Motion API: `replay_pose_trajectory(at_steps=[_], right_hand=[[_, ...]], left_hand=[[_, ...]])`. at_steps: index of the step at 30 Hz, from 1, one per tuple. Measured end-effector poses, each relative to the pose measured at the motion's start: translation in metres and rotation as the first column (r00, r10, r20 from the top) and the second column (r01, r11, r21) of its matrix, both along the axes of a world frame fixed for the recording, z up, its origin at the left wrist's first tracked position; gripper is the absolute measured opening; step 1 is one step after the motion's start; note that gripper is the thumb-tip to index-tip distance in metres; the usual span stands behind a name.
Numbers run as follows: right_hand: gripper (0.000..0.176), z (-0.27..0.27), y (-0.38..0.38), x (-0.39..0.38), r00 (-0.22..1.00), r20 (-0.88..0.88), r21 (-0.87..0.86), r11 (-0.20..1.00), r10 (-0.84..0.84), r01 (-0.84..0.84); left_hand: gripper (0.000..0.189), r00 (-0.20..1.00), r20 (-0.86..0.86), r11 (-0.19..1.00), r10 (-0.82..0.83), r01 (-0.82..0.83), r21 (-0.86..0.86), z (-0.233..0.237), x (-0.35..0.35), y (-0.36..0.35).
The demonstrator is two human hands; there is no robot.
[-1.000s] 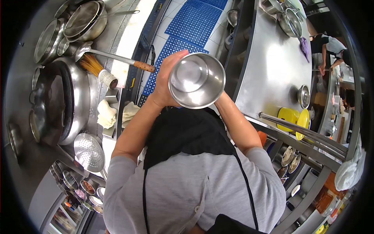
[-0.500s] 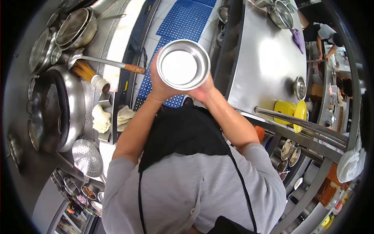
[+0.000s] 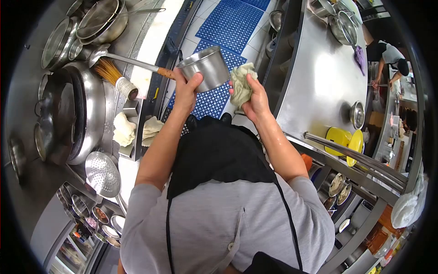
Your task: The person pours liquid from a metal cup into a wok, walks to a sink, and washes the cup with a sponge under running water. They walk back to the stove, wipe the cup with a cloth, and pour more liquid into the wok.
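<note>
Gripping the tilted metal pot point(image 3: 211, 69) by its wall, as the left hand point(image 3: 186, 92) does, should steady it above the blue mat point(image 3: 209, 106); the right hand point(image 3: 258, 100) clutches a cloth point(image 3: 242, 86) just right of it.

A steel table point(image 3: 315, 77) at two o'clock carries a small metal bowl point(image 3: 357, 115) near three o'clock, while the tiled floor point(image 3: 252, 55) at twelve o'clock bears blue mats point(image 3: 232, 25).
</note>
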State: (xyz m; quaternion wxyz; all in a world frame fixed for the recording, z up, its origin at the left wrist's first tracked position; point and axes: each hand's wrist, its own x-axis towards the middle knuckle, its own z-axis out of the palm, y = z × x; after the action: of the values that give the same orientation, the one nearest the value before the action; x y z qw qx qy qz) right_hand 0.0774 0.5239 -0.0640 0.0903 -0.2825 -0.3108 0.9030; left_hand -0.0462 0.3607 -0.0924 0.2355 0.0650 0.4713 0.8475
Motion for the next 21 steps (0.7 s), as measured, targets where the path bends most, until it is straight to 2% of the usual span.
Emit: replay_pose_trajectory(at_steps=[1,2,3,4,6,7,8,9,11,12,13,14,16,17,20,21], right_hand=[[0.035,-0.001,0.001,-0.007,0.999,-0.004,0.041,0.998,-0.05,0.05],[0.035,-0.001,0.001,-0.014,0.995,-0.008,0.08,0.992,-0.1,0.101],[0.033,0.001,0.001,-0.02,0.996,-0.022,0.003,0.996,-0.083,0.084],[0.033,0.005,-0.002,-0.025,0.992,0.056,-0.008,0.994,-0.112,0.112],[0.031,0.012,-0.005,-0.033,0.964,0.207,-0.023,0.985,-0.165,0.174],[0.03,-0.003,-0.003,-0.035,0.984,0.054,0.05,0.985,-0.168,0.165],[0.03,-0.009,-0.002,-0.033,0.984,0.041,0.1,0.98,-0.175,0.17],[0.03,-0.003,-0.01,-0.032,0.983,0.035,0.152,0.973,-0.181,0.174],[0.029,0.0,-0.019,-0.033,0.984,-0.009,0.207,0.962,-0.178,0.176],[0.03,0.0,-0.021,-0.035,0.981,0.007,0.18,0.965,-0.193,0.188],[0.034,0.0,-0.017,-0.037,0.992,-0.011,0.045,0.991,-0.127,0.127],[0.038,0.001,-0.014,-0.038,0.997,-0.039,-0.09,0.994,-0.065,0.061],[0.05,0.018,-0.017,-0.041,0.997,0.063,-0.264,0.964,0.044,-0.026],[0.057,0.001,-0.019,-0.039,0.994,0.053,-0.312,0.948,0.093,-0.071],[0.057,0.009,-0.031,-0.038,0.992,-0.085,-0.359,0.925,0.097,-0.122],[0.06,0.014,-0.036,-0.035,0.987,-0.074,-0.35,0.924,0.14,-0.157]], left_hand=[[0.081,0.985,0.053,0.983,-0.162,0.157,0.091,0.0,-0.003,-0.001],[0.081,0.967,0.056,0.967,-0.25,0.247,0.055,-0.002,-0.002,0.0],[0.081,0.94,0.064,0.942,-0.336,0.336,0.018,-0.003,0.0,0.001],[0.082,0.905,0.072,0.906,-0.42,0.422,-0.018,-0.004,0.001,0.002],[0.082,0.967,-0.025,0.954,-0.254,0.246,-0.171,0.0,0.008,0.003],[0.082,0.981,-0.084,0.96,-0.173,0.149,-0.235,0.004,0.012,0.004],[0.082,0.986,-0.141,0.955,-0.094,0.05,-0.292,0.004,0.016,0.006],[0.085,0.954,-0.267,0.946,-0.136,0.045,-0.321,-0.001,0.018,0.004],[0.09,0.939,-0.312,0.919,-0.148,0.014,-0.394,0.006,0.024,0.004],[0.093,0.929,-0.335,0.904,-0.156,-0.002,-0.427,0.015,0.024,0.005],[0.103,0.944,-0.289,0.915,-0.159,0.031,-0.402,0.026,0.022,0.003],[0.105,0.942,-0.304,0.957,-0.145,0.055,-0.286,0.027,0.025,0.004],[0.109,0.943,-0.315,0.994,-0.106,0.094,-0.053,0.024,0.034,0.002],[0.115,0.888,-0.454,0.995,-0.078,0.045,-0.083,0.015,0.035,0.003],[0.12,0.815,-0.577,0.99,0.052,-0.116,-0.075,0.001,0.03,0.007],[0.124,0.706,-0.707,0.965,0.053,-0.217,-0.145,-0.005,0.024,0.005]])
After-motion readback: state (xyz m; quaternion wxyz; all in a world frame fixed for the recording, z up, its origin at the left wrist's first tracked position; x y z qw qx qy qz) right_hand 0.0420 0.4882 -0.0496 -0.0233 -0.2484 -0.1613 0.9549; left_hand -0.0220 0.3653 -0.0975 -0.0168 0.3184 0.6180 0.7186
